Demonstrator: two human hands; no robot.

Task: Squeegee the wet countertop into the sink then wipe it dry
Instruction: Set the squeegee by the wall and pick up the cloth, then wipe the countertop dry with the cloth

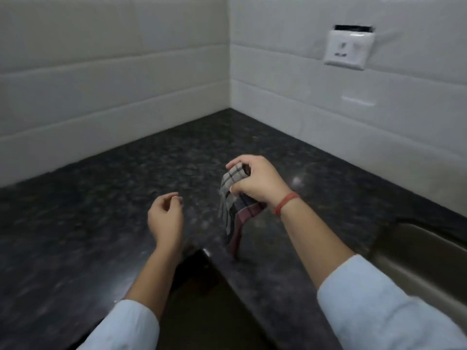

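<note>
wiping step, judged. a checked cloth [231, 198] is gripped in the right hand [255, 181], hanging above the dark granite countertop [101, 210]; the left hand [165, 218] is relaxed, holding nothing. the cloth is best spread flat and drawn toward the sink [424, 261] at right.

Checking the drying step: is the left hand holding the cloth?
No, the left hand hovers empty; the right hand grips the checked cloth.
</note>
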